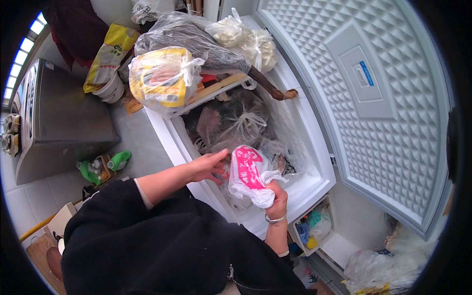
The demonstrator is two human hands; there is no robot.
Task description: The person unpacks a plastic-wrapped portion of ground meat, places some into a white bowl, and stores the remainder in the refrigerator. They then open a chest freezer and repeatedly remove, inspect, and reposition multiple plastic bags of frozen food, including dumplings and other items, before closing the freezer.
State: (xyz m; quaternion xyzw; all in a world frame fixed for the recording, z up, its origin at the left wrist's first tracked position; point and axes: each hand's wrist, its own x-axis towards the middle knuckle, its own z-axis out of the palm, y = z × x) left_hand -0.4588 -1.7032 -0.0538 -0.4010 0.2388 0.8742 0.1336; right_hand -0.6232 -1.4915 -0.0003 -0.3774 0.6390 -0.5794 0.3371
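My right hand grips the gathered neck of a white plastic bag with a pink printed panel bearing writing. The bag hangs over the open chest freezer, its contents hidden. Just left of it, my left hand is spread with fingers apart and holds nothing; whether a fingertip brushes the bag I cannot tell. Below and beyond the hands, a knotted clear plastic bag with dark contents lies inside the freezer. Another clear bag rests by the frosted right wall.
The quilted freezer lid stands raised at the right. Across the freezer's far end lie a yellow-printed bagged package, a dark animal leg sticking out of a large clear bag, and tied pale bags. A grey appliance stands left.
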